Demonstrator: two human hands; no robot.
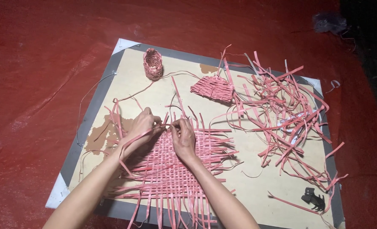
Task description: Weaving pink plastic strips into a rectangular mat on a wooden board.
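A flat mat woven from pink strips [171,171] lies on a pale board [252,186], loose strip ends sticking out on all sides. My left hand [142,126] and my right hand [182,136] meet at the mat's far edge. Both pinch a thin pink strip [165,125] there between their fingertips. My right palm rests on the weave. My forearms reach in from the bottom edge over the near part of the mat.
A small upright woven pink basket [153,63] stands at the board's far left. A smaller woven piece [214,88] lies mid-back. A tangled pile of loose pink strips [286,114] fills the right side. A dark tool [313,198] lies near right. Red sheeting [36,85] surrounds the board.
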